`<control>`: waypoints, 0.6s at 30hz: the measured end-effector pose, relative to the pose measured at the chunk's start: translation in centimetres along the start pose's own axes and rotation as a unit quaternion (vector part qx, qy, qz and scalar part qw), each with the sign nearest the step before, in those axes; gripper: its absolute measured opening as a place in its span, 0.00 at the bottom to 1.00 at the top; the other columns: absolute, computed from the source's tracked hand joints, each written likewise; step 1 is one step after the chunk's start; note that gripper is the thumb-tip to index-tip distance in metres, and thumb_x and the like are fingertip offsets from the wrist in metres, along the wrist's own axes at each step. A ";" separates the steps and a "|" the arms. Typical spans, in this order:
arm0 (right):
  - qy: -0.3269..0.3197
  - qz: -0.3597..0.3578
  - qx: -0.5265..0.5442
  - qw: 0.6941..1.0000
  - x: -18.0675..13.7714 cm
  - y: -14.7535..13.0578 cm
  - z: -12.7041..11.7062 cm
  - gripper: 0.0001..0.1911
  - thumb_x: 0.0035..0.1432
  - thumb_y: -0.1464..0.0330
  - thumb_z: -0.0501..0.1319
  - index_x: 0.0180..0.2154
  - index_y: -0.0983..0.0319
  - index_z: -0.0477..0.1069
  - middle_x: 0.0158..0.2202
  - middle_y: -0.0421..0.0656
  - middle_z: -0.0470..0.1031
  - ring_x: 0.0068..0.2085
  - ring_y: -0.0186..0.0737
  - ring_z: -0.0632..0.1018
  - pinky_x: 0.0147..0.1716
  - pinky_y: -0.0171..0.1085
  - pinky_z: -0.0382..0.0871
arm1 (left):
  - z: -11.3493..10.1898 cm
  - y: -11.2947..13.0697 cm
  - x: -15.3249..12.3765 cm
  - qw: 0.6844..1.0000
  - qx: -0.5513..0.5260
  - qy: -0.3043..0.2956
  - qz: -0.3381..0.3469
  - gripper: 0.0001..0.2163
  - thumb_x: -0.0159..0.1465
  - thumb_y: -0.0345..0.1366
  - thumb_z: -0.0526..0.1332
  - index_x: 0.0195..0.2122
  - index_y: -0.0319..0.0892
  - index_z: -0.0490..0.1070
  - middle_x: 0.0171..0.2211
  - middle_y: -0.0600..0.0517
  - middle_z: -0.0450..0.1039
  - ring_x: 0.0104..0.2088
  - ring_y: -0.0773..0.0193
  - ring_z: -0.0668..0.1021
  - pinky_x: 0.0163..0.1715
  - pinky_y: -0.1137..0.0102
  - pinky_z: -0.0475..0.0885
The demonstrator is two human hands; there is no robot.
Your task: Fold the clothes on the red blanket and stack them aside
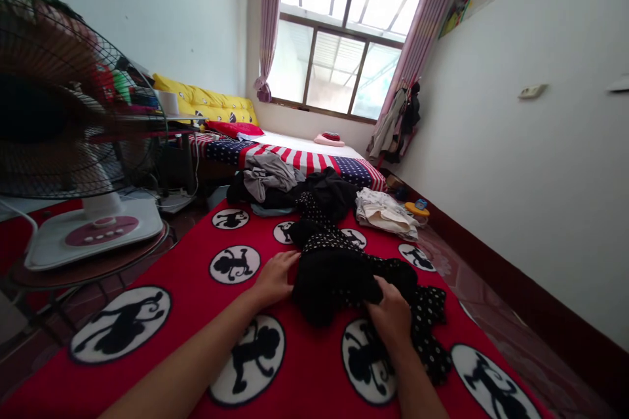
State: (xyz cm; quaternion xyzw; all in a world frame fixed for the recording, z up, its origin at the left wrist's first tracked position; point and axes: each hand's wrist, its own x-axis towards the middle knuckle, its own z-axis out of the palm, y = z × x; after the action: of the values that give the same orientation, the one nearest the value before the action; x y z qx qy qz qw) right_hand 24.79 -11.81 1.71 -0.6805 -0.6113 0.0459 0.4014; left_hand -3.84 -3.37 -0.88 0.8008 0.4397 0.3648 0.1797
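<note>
A black garment with white polka dots (339,275) lies bunched on the red blanket (171,380), which is printed with dark monkey figures in white ovals. My left hand (276,280) holds its left edge, fingertips partly hidden by the cloth. On the right side, my right hand (392,311) has its fingers curled over the black fabric. A dotted part of the garment spreads out to the right, beside my right wrist, and another dotted stretch reaches back toward a pile of clothes.
Grey and black clothes (275,177) are heaped at the blanket's far end, with folded white clothes (386,213) to their right. At left, a fan (95,229) stands on a round stool. Behind is a bed with a stars-and-stripes cover (299,158). A wall runs along the right.
</note>
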 end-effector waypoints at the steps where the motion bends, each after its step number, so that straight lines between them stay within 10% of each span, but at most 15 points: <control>1: 0.001 0.001 0.059 0.998 -0.2 -0.1 -0.2 0.18 0.49 0.62 0.62 0.43 0.60 0.74 0.37 0.46 0.77 0.39 0.50 0.76 0.40 0.45 0.69 | 0.7 0.2 0.5 1.000 -0.001 -0.006 0.002 0.30 0.51 0.37 0.66 0.58 0.41 0.67 0.57 0.40 0.68 0.57 0.44 0.69 0.58 0.53 0.62; 8: 0.024 0.026 0.348 0.937 -1.1 0.8 -1.1 0.17 0.47 0.58 0.65 0.37 0.62 0.75 0.32 0.43 0.78 0.35 0.46 0.77 0.34 0.39 0.71 | 6.0 5.4 4.0 0.944 -0.328 0.024 0.027 0.39 0.59 0.40 0.61 0.68 0.43 0.43 0.64 0.42 0.58 0.62 0.53 0.64 0.63 0.58 0.57; 12: 0.067 0.047 0.352 0.932 -1.1 2.1 -0.5 0.19 0.50 0.55 0.62 0.38 0.60 0.78 0.38 0.46 0.80 0.42 0.51 0.78 0.41 0.44 0.72 | 8.3 8.5 4.8 0.890 -0.447 0.069 -0.054 0.35 0.56 0.41 0.65 0.64 0.43 0.55 0.61 0.43 0.63 0.60 0.52 0.67 0.61 0.60 0.61; 18: 0.093 0.079 0.334 0.935 -0.7 2.3 -0.7 0.22 0.52 0.54 0.61 0.40 0.63 0.78 0.39 0.48 0.80 0.43 0.53 0.77 0.44 0.48 0.71 | 2.1 8.3 5.1 0.870 -0.446 0.110 -0.181 0.24 0.47 0.33 0.66 0.48 0.40 0.71 0.36 0.49 0.79 0.37 0.56 0.80 0.37 0.66 0.75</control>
State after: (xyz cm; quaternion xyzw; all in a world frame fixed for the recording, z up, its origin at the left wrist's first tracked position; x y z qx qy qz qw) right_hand 26.84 -12.56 0.49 -0.5541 -0.4652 0.2154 0.6558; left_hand 4.28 -3.65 4.93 0.4967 0.3848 0.5685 0.5310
